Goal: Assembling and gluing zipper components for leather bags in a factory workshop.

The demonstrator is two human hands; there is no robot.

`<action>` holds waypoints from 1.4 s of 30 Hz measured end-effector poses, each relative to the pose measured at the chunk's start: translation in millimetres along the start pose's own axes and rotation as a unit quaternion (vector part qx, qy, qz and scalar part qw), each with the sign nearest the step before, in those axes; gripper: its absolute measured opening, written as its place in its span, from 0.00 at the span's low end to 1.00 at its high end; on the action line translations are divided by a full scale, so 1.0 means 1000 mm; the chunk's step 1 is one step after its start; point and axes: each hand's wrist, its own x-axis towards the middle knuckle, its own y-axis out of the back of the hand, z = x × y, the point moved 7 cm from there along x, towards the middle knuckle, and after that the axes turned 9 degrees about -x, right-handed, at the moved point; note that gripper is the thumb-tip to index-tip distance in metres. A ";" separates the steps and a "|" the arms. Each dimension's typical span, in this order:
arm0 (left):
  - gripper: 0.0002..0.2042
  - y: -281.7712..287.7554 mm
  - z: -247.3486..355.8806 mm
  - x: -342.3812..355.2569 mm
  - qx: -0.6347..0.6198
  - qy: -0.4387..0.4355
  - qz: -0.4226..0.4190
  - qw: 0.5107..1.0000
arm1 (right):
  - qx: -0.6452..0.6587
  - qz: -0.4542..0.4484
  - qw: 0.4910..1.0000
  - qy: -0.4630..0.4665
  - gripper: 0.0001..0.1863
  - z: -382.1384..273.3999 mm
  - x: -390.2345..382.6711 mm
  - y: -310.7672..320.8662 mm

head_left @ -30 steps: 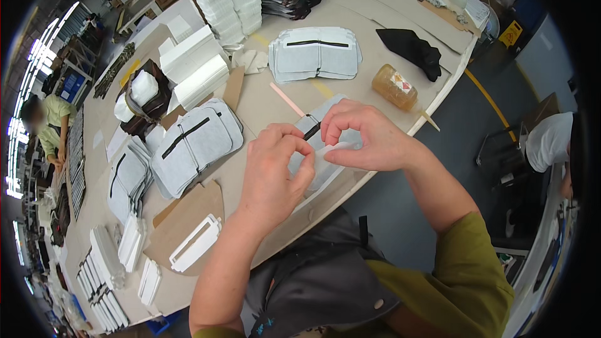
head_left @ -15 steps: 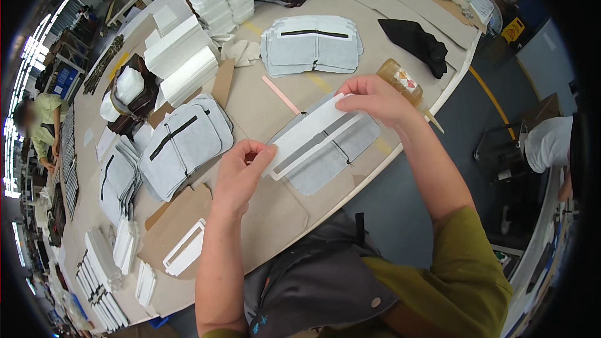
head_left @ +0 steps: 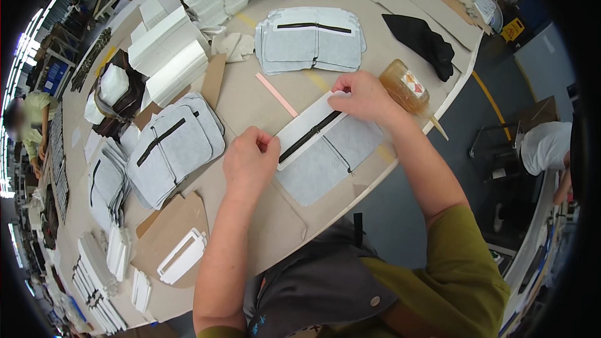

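A white slotted strip (head_left: 305, 119) lies slantwise over a light grey panel (head_left: 316, 181). Through its slot shows a black zipper-like band (head_left: 312, 135); a thin dark cord crosses the panel below it. My left hand (head_left: 249, 158) pinches the strip's left end between thumb and fingertips. At the far right end, my right hand (head_left: 364, 98) pinches it too, fingers curled. The strip appears to rest against the panel. A pink strip (head_left: 277, 95) lies just behind, its near end close to the white strip.
Stacked grey panels stand behind (head_left: 310, 56) and to the left (head_left: 178, 156). A bottle of amber liquid (head_left: 404, 86) lies beside my right hand, its nozzle over the table edge. Black cloth (head_left: 419, 44) lies beyond. More white slotted strips (head_left: 183, 255) sit on cardboard (head_left: 166, 228).
Both hands have lowered the white strip onto the panel and turned it slightly, so the black band now lines up within its slot. The view has shifted slightly.
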 end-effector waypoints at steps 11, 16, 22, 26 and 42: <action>0.08 -0.003 0.008 -0.003 0.092 -0.057 0.041 0.993 | -0.065 0.059 0.996 0.029 0.14 -0.010 -0.007 0.000; 0.07 -0.005 0.008 -0.002 0.099 -0.075 0.052 0.991 | -0.069 0.058 0.996 0.021 0.14 -0.009 -0.006 -0.002; 0.07 -0.005 0.010 -0.002 0.114 -0.086 0.067 0.988 | -0.078 0.077 0.994 0.028 0.13 -0.011 -0.007 -0.002; 0.07 -0.005 0.012 -0.002 0.122 -0.098 0.077 0.985 | -0.086 0.071 0.994 0.017 0.11 -0.013 -0.008 -0.001; 0.04 0.024 -0.015 -0.030 -0.094 -0.072 0.024 0.993 | -0.065 0.063 0.996 0.023 0.10 -0.006 -0.005 -0.005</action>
